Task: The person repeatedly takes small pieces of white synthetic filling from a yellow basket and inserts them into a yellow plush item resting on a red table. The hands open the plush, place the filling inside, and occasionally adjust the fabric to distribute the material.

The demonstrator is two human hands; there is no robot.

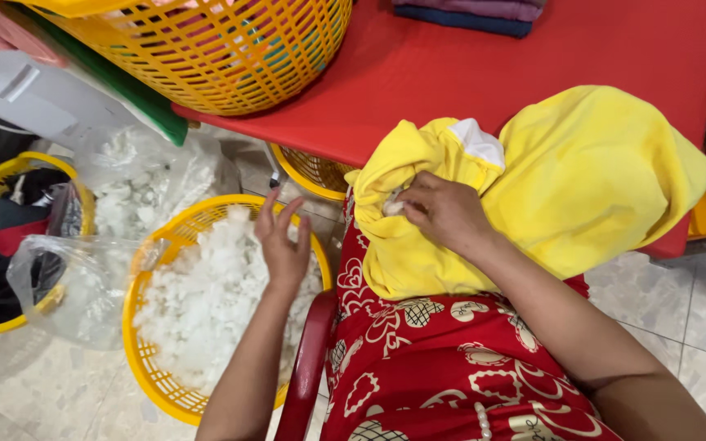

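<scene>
My right hand (443, 211) pinches a bit of white fluff (392, 207) at the opening of the yellow cloth cover (590, 180), which lies on my lap and the red table (484, 57). My left hand (284, 245), fingers spread and holding nothing, hovers over the yellow basket (150, 367) of fluff, left of the cover.

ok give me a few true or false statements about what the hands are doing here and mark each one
1. The right hand pushes white stuffing into the yellow fabric cover. True.
2. The left hand grips a pair of scissors. False: it is open over the stuffing basket.
3. The basket below the left hand is blue. False: it is yellow.
4. The yellow cover rests partly on the red table. True.
</scene>
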